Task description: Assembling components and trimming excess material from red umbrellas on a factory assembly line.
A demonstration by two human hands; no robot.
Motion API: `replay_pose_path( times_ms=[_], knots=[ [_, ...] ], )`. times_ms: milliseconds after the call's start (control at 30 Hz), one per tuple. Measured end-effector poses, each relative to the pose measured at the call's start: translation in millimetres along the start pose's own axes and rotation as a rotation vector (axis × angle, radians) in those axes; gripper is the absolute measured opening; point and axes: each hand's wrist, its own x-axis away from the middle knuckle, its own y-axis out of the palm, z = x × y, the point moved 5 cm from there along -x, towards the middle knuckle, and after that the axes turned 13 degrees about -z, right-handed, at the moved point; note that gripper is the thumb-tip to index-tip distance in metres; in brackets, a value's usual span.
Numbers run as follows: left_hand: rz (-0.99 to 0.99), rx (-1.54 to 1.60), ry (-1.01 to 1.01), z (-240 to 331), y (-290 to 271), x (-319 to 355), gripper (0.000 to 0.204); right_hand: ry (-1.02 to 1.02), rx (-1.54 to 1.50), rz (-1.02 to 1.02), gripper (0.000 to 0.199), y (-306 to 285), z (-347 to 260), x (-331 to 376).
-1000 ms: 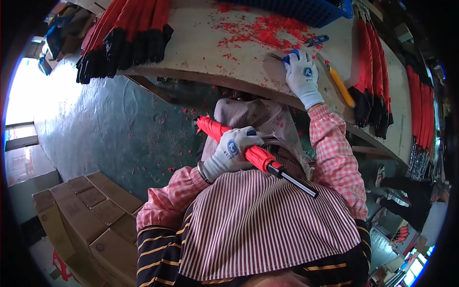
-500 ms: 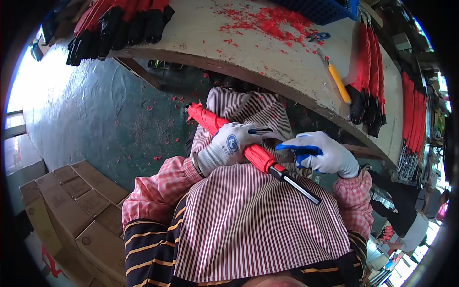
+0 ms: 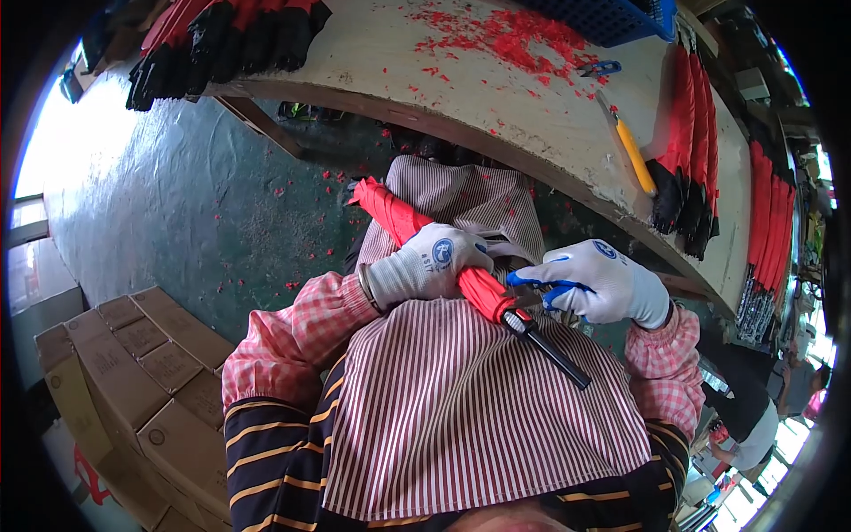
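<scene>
A folded red umbrella (image 3: 483, 293) lies slantwise across my lap, over a striped apron (image 3: 470, 408). My left hand (image 3: 430, 263), in a white glove with a blue palm, is closed around its middle. The black shaft end (image 3: 554, 355) points down to the right, away from the cloth. My right hand (image 3: 607, 285), gloved alike, is beside the lower end of the red cloth with its fingers drawn together. Something thin and greyish shows by those fingertips; what it is cannot be made out.
The worktable (image 3: 532, 133) ahead carries red scraps (image 3: 505, 40), small blue snips (image 3: 600, 68), a yellow-handled knife (image 3: 631, 155), a blue basket (image 3: 612, 22) and bundles of red umbrellas (image 3: 687, 133). Cardboard boxes (image 3: 133, 363) are stacked at left. Another person (image 3: 753, 426) is at far right.
My right fingers have closed in on the end of the red cloth. The umbrella has turned in my left hand: its shaft end shows black now, where a bright silvery side showed before.
</scene>
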Motion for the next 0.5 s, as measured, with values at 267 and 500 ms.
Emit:
replay_pose_path(
  times_ms=[267,500],
  knots=[
    [-0.030,-0.010,-0.012,-4.8,-2.2,-5.0,0.032,-0.048,-0.173,-0.060,0.040,-5.9,14.2,2.5],
    [-0.025,-0.026,0.003,-6.2,-2.5,-8.1,0.033,-0.043,-0.293,-0.060,0.040,3.5,25.6,-3.5]
  ],
)
